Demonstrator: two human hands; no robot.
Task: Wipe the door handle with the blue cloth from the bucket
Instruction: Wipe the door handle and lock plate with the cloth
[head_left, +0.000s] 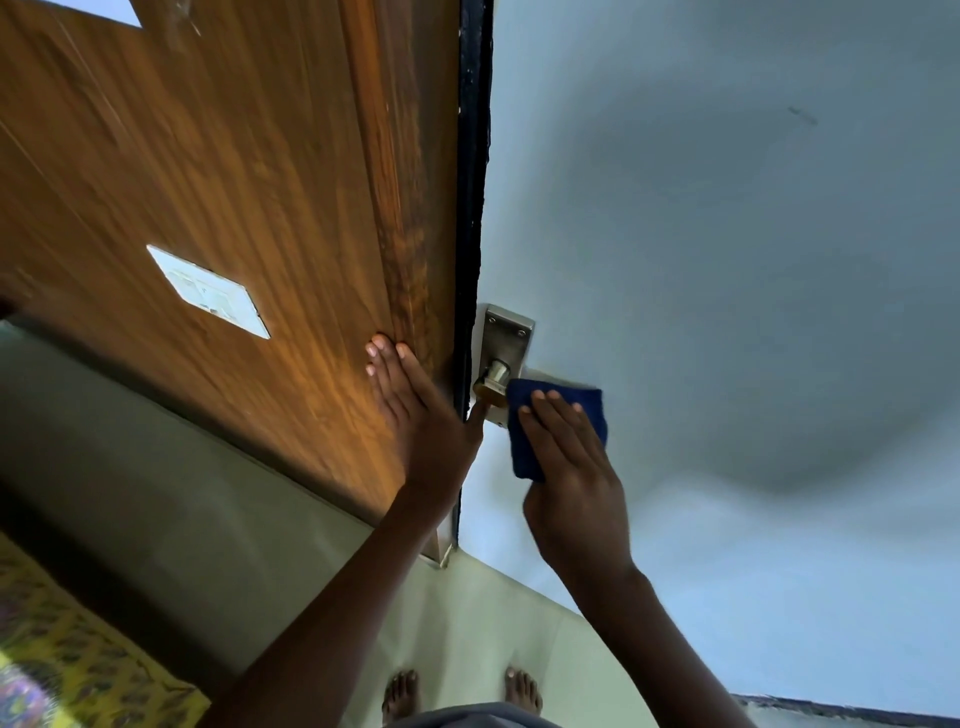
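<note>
The metal door handle with its silver backplate sits on the pale blue door face, beside the door's black edge. A folded blue cloth covers the lever part of the handle, and my right hand presses flat on the cloth, fingers spread over it. My left hand lies flat on the brown wooden panel just left of the black edge, its thumb reaching toward the handle. The lever under the cloth is hidden. No bucket is in view.
A white switch plate is set in the wooden panel. The pale blue door surface fills the right side. Below are a light tiled floor, my bare feet, and a yellow patterned fabric at the lower left.
</note>
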